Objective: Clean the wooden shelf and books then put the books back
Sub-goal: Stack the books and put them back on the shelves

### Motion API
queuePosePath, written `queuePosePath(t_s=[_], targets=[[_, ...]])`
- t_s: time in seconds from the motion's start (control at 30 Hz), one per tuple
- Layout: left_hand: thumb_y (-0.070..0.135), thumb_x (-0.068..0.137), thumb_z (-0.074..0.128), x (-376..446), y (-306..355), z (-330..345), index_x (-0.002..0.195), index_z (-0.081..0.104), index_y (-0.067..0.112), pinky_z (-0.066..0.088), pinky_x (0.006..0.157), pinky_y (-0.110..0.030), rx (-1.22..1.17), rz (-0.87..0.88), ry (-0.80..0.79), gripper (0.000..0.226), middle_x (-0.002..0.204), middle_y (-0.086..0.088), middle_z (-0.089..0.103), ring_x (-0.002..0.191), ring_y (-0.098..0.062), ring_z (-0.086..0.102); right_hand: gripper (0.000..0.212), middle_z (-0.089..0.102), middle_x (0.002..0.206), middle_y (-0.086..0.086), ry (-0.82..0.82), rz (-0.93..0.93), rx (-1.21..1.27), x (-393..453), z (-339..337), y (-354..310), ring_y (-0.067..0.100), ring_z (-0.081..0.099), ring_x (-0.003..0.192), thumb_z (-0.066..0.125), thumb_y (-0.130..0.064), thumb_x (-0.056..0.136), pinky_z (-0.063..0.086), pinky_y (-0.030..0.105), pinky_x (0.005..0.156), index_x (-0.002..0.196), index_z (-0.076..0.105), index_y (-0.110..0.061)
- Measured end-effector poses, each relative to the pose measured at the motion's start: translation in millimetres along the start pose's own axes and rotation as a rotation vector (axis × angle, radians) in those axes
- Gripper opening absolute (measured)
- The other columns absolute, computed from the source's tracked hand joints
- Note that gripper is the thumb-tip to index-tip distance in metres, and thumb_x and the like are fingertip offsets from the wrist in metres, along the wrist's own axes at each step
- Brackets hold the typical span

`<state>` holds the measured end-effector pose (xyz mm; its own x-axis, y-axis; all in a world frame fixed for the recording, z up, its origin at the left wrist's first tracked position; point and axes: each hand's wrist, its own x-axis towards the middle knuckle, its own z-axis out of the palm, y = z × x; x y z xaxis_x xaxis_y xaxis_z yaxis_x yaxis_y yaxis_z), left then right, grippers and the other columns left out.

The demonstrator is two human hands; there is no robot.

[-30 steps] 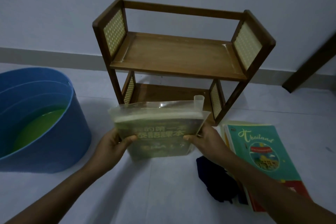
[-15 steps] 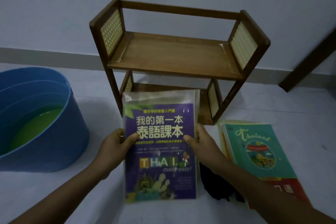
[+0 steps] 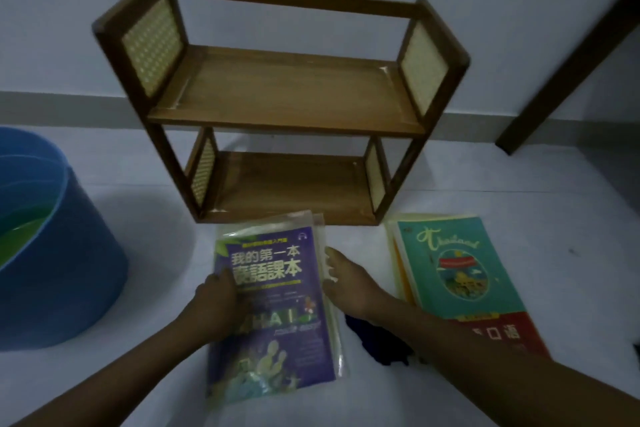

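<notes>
The two-tier wooden shelf (image 3: 287, 94) stands against the wall with both boards bare. A purple book (image 3: 277, 288) in a clear plastic sleeve lies face up on the floor in front of it. My left hand (image 3: 214, 302) grips the book's left edge, with the thumb on the cover. The fingers of my right hand (image 3: 349, 284) hold its right edge. A teal "Thailand" book (image 3: 457, 270) lies on a small stack to the right. A dark blue cloth (image 3: 381, 343) lies crumpled between the two, partly under my right forearm.
A blue tub (image 3: 69, 270) holding greenish water sits on the floor at the left. A dark wooden post (image 3: 571, 62) leans along the wall at the right. The pale floor runs open in front of and beside the shelf.
The purple book went from tilted up on edge to cover facing me, then down flat onto the floor. Both hands stayed on its sides.
</notes>
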<state>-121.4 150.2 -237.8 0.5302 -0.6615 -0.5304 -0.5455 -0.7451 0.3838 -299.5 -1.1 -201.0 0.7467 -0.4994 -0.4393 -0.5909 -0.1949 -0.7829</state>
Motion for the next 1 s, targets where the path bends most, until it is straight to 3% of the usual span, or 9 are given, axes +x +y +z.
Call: queuePosePath(t_s=[0.07, 0.13, 0.27, 0.33, 0.43, 0.6, 0.73, 0.83, 1.0], targets=[[0.038, 0.083, 0.067, -0.6, 37.6, -1.9, 0.133, 0.043, 0.008, 0.051, 0.09, -0.038, 0.04, 0.179, 0.029, 0.063, 0.125, -0.014, 0.057, 0.11, -0.031, 0.059, 0.057, 0.041, 0.142, 0.0, 0.087, -0.005, -0.122, -7.1, -29.6, 7.0, 0.014, 0.04, 0.13, 0.053, -0.016, 0.096, 0.033, 0.024, 0.107, 0.147, 0.028, -0.009], [0.034, 0.087, 0.065, -5.4, 92.1, -1.0, 0.126, 0.053, 0.007, 0.05, 0.09, -0.033, 0.027, 0.389, 0.046, 0.049, 0.122, -0.011, 0.062, 0.11, -0.027, 0.061, 0.06, 0.037, 0.15, 0.009, 0.232, -0.002, -0.239, -12.7, -64.9, 23.9, 0.021, 0.039, 0.135, 0.053, -0.016, 0.094, 0.031, 0.027, 0.108, 0.149, 0.028, -0.01], [0.023, 0.096, 0.055, -17.0, 205.0, 24.5, 0.143, 0.037, 0.004, 0.037, 0.099, -0.022, -0.12, 0.481, -0.158, 0.054, 0.142, -0.003, 0.045, 0.132, -0.024, 0.045, 0.058, 0.04, 0.144, 0.015, 0.471, 0.17, -0.313, -29.9, -131.8, 63.3, 0.03, 0.042, 0.13, 0.057, -0.012, 0.088, 0.034, 0.03, 0.104, 0.143, 0.037, -0.008], [0.01, 0.091, 0.058, -10.1, 241.7, 53.1, 0.137, 0.046, 0.009, 0.046, 0.099, -0.028, -0.384, 0.456, -0.293, 0.048, 0.137, -0.001, 0.052, 0.124, -0.023, 0.053, 0.058, 0.041, 0.141, 0.015, 0.557, 0.299, -0.348, -38.7, -159.2, 92.1, 0.032, 0.045, 0.125, 0.061, -0.02, 0.086, 0.041, 0.037, 0.102, 0.139, 0.041, -0.009], [0.011, 0.09, 0.059, 1.1, 273.3, 85.6, 0.133, 0.038, 0.007, 0.052, 0.092, -0.032, -0.735, 0.174, -0.364, 0.047, 0.128, -0.01, 0.056, 0.113, -0.021, 0.058, 0.042, 0.051, 0.124, 0.014, 0.643, 0.484, -0.378, -50.9, -185.7, 134.9, 0.034, 0.054, 0.108, 0.062, -0.033, 0.083, 0.05, 0.043, 0.087, 0.117, 0.05, -0.011], [0.003, 0.085, 0.066, 5.6, 300.8, 114.6, 0.11, 0.061, 0.004, 0.056, 0.053, -0.024, -1.038, -0.04, -0.353, 0.026, 0.1, -0.011, 0.068, 0.079, -0.022, 0.066, 0.053, 0.057, 0.113, 0.017, 0.552, 0.572, -0.176, -51.9, -189.2, 188.7, 0.033, 0.062, 0.096, 0.059, -0.046, 0.08, 0.057, 0.046, 0.08, 0.113, 0.051, -0.005], [0.016, 0.063, 0.076, 15.3, 307.8, 124.3, 0.111, 0.065, 0.008, 0.06, 0.078, -0.038, -1.061, -0.102, -0.294, 0.05, 0.103, -0.011, 0.071, 0.091, -0.028, 0.069, 0.055, 0.062, 0.107, 0.015, 0.56, 0.572, -0.087, -50.6, -199.2, 200.8, 0.03, 0.064, 0.091, 0.064, -0.052, 0.081, 0.056, 0.036, 0.073, 0.11, 0.057, -0.006], [0.022, 0.06, 0.074, 24.0, 301.2, 124.2, 0.11, 0.064, 0.008, 0.059, 0.084, -0.045, -1.061, -0.121, -0.258, 0.052, 0.107, -0.014, 0.069, 0.094, -0.032, 0.068, 0.04, 0.071, 0.099, 0.014, 0.503, 0.518, 0.271, -61.9, -211.3, 199.2, 0.027, 0.067, 0.083, 0.069, -0.036, 0.084, 0.054, 0.032, 0.066, 0.106, 0.064, -0.003], [0.011, 0.076, 0.062, 1.1, 293.9, 119.0, 0.117, 0.053, 0.02, 0.059, 0.077, -0.055, -1.102, 0.092, -0.321, 0.043, 0.115, -0.013, 0.069, 0.096, -0.032, 0.071, 0.043, 0.068, 0.107, 0.013, 0.457, 0.375, 0.492, -94.5, -224.0, 183.7, 0.034, 0.067, 0.095, 0.076, -0.018, 0.077, 0.055, 0.053, 0.084, 0.113, 0.052, -0.013]])
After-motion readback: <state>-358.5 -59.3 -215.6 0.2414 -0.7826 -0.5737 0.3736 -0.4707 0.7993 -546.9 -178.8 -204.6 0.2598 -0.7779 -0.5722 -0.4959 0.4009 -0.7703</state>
